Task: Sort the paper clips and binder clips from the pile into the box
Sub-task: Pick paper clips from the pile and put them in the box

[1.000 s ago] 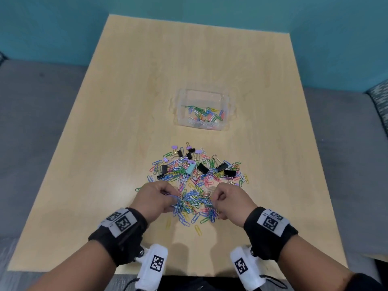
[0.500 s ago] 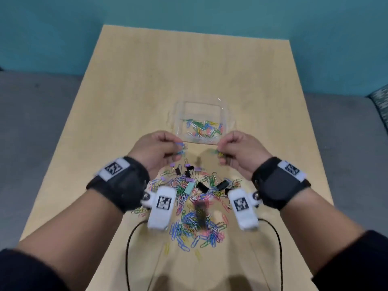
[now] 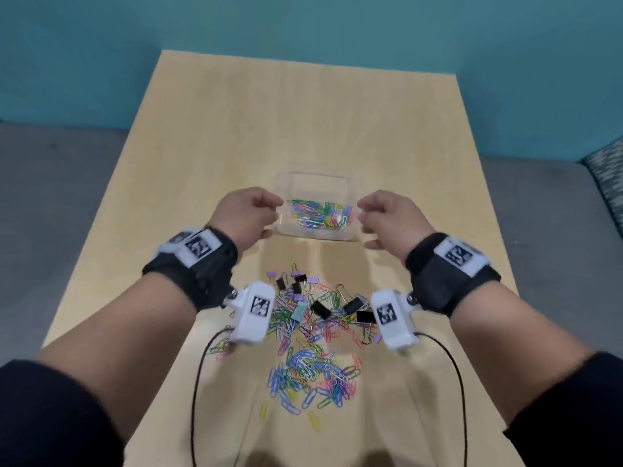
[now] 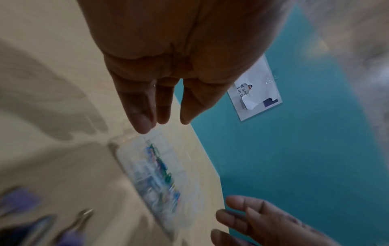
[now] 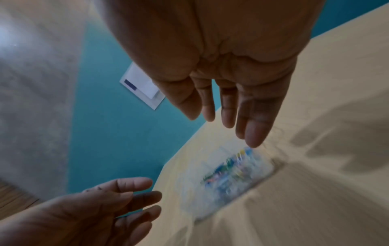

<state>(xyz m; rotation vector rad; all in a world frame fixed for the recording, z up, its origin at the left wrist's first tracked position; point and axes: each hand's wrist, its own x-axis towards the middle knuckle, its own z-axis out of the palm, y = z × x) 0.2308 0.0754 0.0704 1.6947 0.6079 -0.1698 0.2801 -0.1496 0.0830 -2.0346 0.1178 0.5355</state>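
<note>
A second ago we were pinching clips at the near edge of the pile; now our left hand (image 3: 247, 215) and right hand (image 3: 391, 217) hang at either side of the box (image 3: 318, 235), fingers straight and relaxed, holding nothing. We judge that handful delivered and another trip due. The clear box sits on the desk (image 3: 421, 146) just beyond the pile (image 3: 313, 335), with coloured paper clips (image 3: 318, 215) inside. Most paper clips and the black and purple binder clips (image 3: 320, 308) are still unsorted.
</note>
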